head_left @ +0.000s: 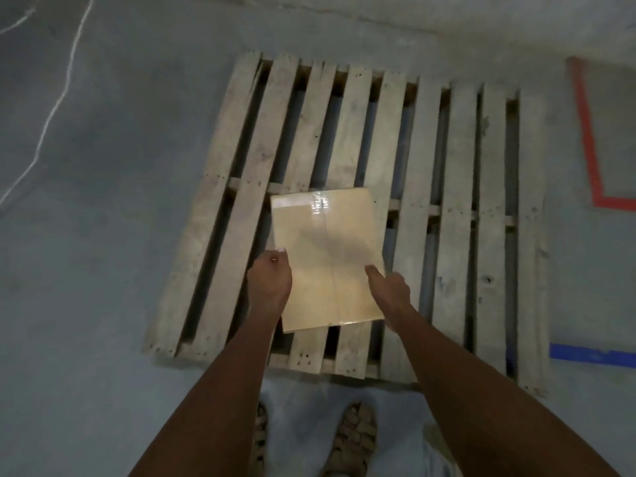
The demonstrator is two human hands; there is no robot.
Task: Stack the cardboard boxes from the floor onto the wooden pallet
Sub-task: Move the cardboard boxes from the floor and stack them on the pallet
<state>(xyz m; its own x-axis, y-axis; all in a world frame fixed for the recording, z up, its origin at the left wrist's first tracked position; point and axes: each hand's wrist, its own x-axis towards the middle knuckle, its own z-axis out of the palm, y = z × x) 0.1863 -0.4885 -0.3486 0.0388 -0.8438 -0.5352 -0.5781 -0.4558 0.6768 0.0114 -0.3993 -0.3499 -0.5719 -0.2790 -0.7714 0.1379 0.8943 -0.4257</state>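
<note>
Floor: grey concrete floor (103, 270) with red tape outline (590, 142), blue tape strip (592, 354) and white cord (55, 108).
Pallet: weathered slatted wooden pallet (457, 208) lying flat.
Box: flat tan taped cardboard box (327, 249) over the pallet's near middle slats; no writing legible.
Left hand (270, 278): fingers curled round the box's left edge.
Right hand (392, 287): thumb on top, gripping the right edge.
Feet: brown sandals (354, 438) beside the pallet's near edge.

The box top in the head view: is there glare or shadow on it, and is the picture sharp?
Head view: a bright glare patch sits on the taped far end of the box; a soft shadow crosses its middle; the pallet slats bow slightly from wide-angle distortion; the whole picture is dim and slightly soft.
</note>
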